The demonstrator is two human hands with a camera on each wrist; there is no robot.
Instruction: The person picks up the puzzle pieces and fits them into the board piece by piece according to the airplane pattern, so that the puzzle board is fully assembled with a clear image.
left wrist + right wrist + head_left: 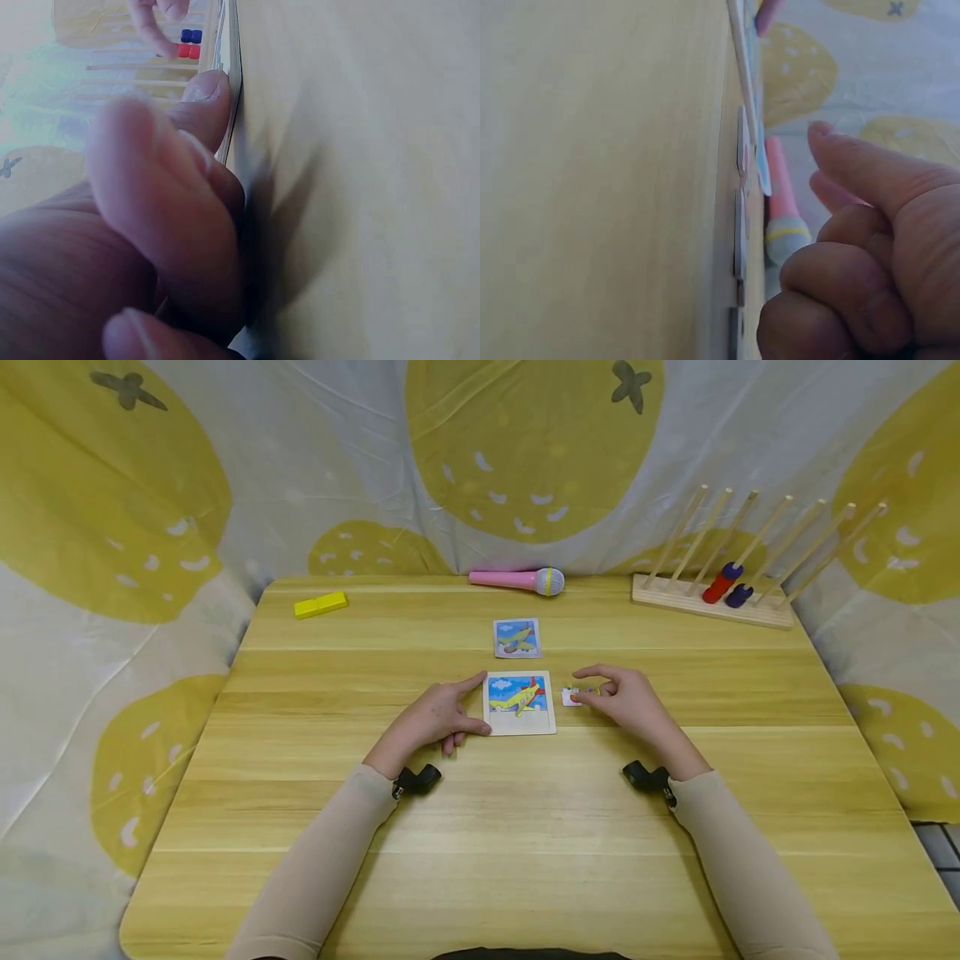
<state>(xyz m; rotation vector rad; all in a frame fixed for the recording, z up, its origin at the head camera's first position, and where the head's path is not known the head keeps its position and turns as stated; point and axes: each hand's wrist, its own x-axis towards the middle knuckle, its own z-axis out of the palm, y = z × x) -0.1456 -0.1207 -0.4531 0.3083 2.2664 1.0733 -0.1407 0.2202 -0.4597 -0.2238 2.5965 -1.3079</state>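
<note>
A square jigsaw puzzle board (pixel 522 725) with a yellow airplane lies at mid table, its lower strip bare. My left hand (pixel 433 714) spreads index finger and thumb to the board's two left corners; its other fingers tuck below. In the left wrist view the thumb (pixel 206 105) rests at the board's edge. Right of the board lie several small loose puzzle pieces (pixel 567 697). Over them is my right hand (pixel 633 697), index finger and thumb apart. The right wrist view shows the pieces (pixel 739 232) flat on the table beside the curled fingers (pixel 840 281).
Behind the board lies a matching airplane picture card (pixel 517 638). Along the back edge are a pink toy microphone (pixel 506 579), yellow blocks (pixel 321 605) and a wooden peg stand (pixel 682 597) with red and dark blue beads. A fruit-print curtain (pixel 330 452) hangs behind.
</note>
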